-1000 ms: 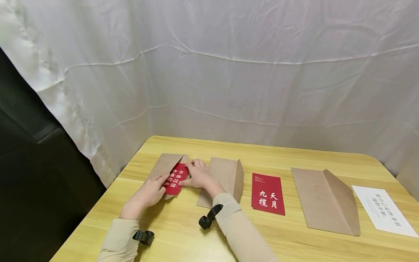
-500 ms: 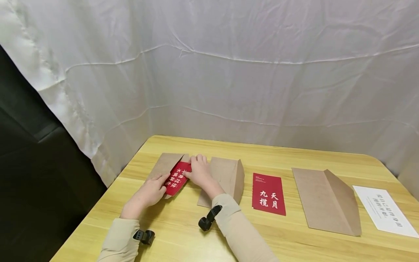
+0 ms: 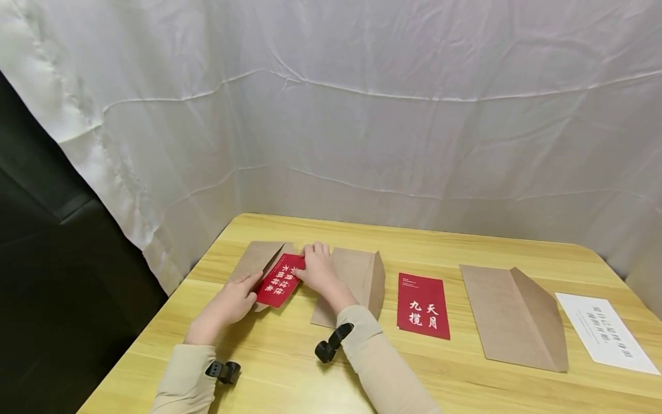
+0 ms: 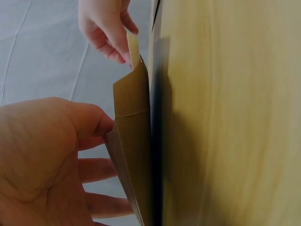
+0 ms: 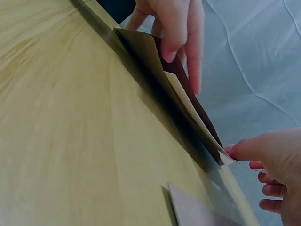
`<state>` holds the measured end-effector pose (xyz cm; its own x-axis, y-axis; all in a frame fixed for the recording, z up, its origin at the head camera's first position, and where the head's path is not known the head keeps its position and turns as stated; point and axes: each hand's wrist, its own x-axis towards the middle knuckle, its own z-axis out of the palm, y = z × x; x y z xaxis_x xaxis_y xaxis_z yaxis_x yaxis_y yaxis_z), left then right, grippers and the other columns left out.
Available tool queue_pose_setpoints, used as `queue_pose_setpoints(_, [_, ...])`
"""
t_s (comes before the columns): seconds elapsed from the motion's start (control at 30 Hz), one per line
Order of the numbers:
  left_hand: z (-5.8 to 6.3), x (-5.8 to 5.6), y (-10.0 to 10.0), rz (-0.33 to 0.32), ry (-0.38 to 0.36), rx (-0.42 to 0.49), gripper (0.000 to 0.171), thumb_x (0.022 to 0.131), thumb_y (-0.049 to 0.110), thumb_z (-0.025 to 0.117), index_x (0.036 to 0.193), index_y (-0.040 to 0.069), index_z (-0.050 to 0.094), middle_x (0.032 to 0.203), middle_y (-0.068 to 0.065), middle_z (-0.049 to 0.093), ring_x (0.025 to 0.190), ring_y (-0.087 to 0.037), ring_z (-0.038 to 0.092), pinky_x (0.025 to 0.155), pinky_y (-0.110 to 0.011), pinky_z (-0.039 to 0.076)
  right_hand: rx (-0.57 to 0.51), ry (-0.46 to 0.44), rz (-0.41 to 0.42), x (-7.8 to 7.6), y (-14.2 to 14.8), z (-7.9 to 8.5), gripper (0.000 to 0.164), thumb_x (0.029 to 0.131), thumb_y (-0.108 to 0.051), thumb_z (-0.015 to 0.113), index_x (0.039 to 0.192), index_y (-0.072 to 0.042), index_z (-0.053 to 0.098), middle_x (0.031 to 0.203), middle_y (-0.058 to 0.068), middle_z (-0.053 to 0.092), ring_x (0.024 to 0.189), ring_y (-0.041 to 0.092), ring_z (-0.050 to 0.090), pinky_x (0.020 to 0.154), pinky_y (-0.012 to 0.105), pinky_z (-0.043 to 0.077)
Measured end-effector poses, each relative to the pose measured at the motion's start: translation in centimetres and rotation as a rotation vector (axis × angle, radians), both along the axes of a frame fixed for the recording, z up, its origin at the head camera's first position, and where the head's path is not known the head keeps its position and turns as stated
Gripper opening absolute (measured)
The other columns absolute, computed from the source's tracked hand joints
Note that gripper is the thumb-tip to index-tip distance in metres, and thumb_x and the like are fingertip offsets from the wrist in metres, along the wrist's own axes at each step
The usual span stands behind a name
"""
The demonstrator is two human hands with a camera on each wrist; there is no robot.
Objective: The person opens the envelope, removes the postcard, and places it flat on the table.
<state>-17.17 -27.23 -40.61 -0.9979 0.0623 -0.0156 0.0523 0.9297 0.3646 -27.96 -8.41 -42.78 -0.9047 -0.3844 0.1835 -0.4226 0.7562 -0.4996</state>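
Observation:
At the far left of the table, in the head view, lies a brown paper envelope point(image 3: 257, 254) with its mouth facing right. My left hand point(image 3: 231, 303) holds the envelope's upper layer at the mouth, thumb along the edge and fingers spread over the outside, as the left wrist view shows. A red card point(image 3: 281, 280) with white characters lies tilted across the mouth, over the envelope's flap. My right hand point(image 3: 319, 271) pinches the card's far right end between thumb and fingers. In the right wrist view, the envelope point(image 5: 141, 51) gapes open, with the card's pale underside point(image 5: 186, 96) at its mouth.
Just right of the hands is a second brown envelope point(image 3: 354, 276) with its flap raised. Beyond it lie another red card point(image 3: 423, 299), a third envelope point(image 3: 509, 316) and a white card point(image 3: 610, 333) near the right side. A pale curtain point(image 3: 388, 144) hangs behind the table.
My right hand has shifted its grip to the card's far end. The card has turned and moved slightly right, and the envelope's mouth gapes wider under my left hand.

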Motion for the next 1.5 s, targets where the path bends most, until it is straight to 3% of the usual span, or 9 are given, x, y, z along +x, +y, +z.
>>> queue_pose_setpoints(0.53, [0.1,0.0,-2.2,0.003,0.002,0.022,0.053,0.093,0.008,0.043,0.145,-0.001,0.041,0.144,-0.035,0.041,0.135,-0.051,0.038,0.111,-0.062,0.034,-0.026,-0.023,-0.003,-0.7,1.4,0.4,0.041,0.085,-0.028,0.075,0.115,-0.005,0.058,0.113,0.009,0.05,0.11,0.023,0.041,0.096,0.035,0.042])
queue_pose_setpoints(1.3, [0.0,0.1,-3.7,-0.017,0.023,0.02,0.051,0.095,0.007,0.043,0.144,-0.004,0.041,0.144,-0.036,0.04,0.136,-0.053,0.035,0.111,-0.063,0.032,0.008,-0.009,-0.007,-0.9,2.0,0.0,0.033,0.084,-0.019,0.076,0.11,-0.006,0.059,0.11,0.008,0.049,0.107,0.023,0.04,0.098,0.038,0.04])
queue_pose_setpoints(1.5, [0.0,0.0,-3.7,-0.017,0.009,0.007,0.051,0.095,0.011,0.05,0.144,-0.003,0.042,0.144,-0.036,0.041,0.135,-0.053,0.035,0.11,-0.063,0.032,0.023,-0.014,-0.01,-0.9,1.9,-0.4,0.033,0.084,-0.021,0.076,0.109,-0.007,0.06,0.11,0.007,0.05,0.106,0.023,0.041,0.101,0.038,0.038])
